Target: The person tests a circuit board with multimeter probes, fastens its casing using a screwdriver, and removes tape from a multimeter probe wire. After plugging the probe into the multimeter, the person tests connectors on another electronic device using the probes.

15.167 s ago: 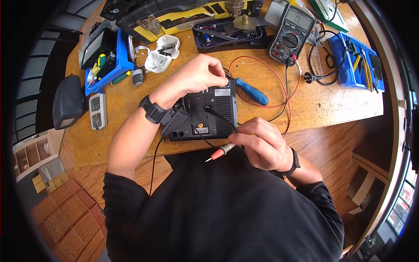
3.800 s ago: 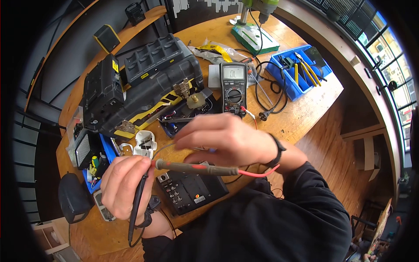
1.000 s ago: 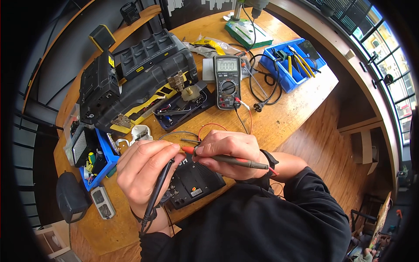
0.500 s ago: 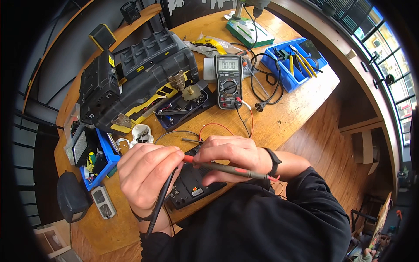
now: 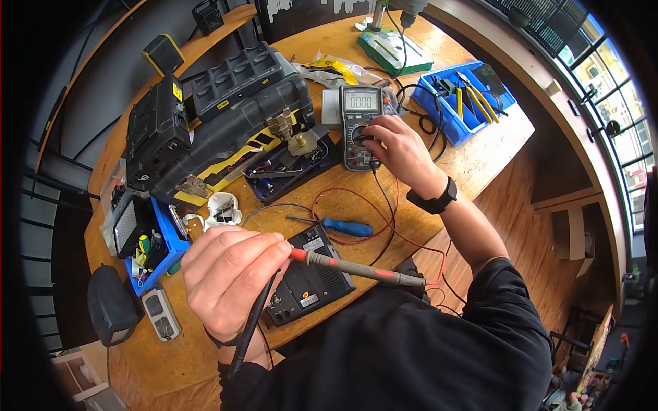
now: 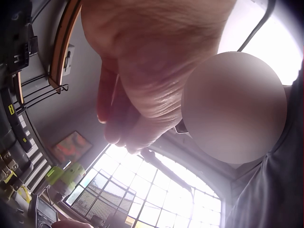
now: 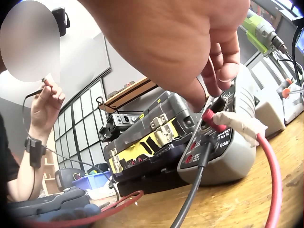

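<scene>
A toolbox [image 5: 236, 118] stands behind a dark tray [image 5: 307, 180]. On the table [image 5: 473, 175] lie a screwdriver [image 5: 346, 226] and a white case [image 5: 221, 200]; a blue bin [image 5: 449, 127] at right holds pliers [image 5: 484, 105], with a green drill [image 7: 262, 32] beyond. A blurry wall panel [image 6: 71, 146] may be a painting.

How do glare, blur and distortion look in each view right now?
Head: fisheye bends the room's lines and the corners go black, but the multimeter display is legible. Left wrist: the window blows out behind the shaded left hand, and a round blurred patch hides part of the right side. Right wrist: the COM label reads clearly, while a similar blur covers the upper left.
</scene>
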`<state>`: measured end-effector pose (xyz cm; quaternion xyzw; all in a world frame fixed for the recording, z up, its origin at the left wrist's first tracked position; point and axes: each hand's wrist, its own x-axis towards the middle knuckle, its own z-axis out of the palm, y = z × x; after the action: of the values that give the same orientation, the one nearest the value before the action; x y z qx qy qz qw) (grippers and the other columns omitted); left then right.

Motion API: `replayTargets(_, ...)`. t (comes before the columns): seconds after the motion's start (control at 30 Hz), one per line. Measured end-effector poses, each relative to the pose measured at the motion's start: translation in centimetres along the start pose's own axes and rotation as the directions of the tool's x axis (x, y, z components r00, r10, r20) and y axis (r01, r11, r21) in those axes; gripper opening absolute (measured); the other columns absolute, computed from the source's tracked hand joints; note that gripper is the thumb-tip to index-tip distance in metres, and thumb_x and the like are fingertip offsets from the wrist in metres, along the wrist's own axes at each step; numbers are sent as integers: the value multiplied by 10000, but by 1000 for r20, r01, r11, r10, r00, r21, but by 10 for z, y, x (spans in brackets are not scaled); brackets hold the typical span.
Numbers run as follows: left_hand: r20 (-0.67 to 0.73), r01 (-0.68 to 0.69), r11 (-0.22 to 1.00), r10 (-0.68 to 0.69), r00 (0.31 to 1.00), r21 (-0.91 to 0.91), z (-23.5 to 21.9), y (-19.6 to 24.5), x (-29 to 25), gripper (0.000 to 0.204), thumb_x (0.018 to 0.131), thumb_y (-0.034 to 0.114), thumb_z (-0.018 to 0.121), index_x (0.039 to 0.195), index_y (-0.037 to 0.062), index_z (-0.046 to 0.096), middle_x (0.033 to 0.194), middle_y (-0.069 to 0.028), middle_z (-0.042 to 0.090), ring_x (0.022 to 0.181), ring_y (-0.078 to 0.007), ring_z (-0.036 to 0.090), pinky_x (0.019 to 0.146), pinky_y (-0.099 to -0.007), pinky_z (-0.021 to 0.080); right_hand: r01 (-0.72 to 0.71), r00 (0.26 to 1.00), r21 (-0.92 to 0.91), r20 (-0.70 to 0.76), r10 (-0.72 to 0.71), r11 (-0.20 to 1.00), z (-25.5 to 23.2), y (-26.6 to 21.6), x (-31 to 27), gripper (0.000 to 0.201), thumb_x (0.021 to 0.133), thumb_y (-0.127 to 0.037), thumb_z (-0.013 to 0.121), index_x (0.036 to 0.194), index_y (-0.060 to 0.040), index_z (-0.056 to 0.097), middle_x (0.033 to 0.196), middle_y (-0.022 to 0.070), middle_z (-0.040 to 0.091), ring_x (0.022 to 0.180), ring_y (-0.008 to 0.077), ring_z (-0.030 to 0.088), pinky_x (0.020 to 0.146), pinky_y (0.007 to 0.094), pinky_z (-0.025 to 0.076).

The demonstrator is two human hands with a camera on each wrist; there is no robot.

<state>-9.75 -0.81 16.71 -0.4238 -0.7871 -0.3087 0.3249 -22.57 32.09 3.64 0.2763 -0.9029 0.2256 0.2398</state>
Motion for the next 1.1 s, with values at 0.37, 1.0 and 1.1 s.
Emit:
replayTargets(0.37,-25,-1,1000,1,1000,-6,1,-3,0,369,656,-75,863,1008,-35,760,872,-153,752,732,-297,732,655,-382,578,19,999,-45,33,-17,999,16,4,4,125,941,-108,766,1038,-30,750,1071,116,680,1029,340,680,906,432,576)
replayTargets(1.0,-31,-15,1000,15,999,2,0,-4,0,377,654,-82,863,1015,-36,761,876,-156,750,738,-304,726,664,-397,576,-70,997,-16,11,70,997,21,3,1,103,966,-126,768,1026,-42,760,988,121,652,912,353,692,825,441,587)
replayTargets(1.1,-69,19,999,-16,998,45,1,-2,1,234,729,44,884,937,7,782,850,-95,752,730,-253,736,667,-371,566,-69,998,-18,4,69,997,22,2,1,107,968,-124,765,1029,-37,756,987,123,648,915,355,690,825,443,585)
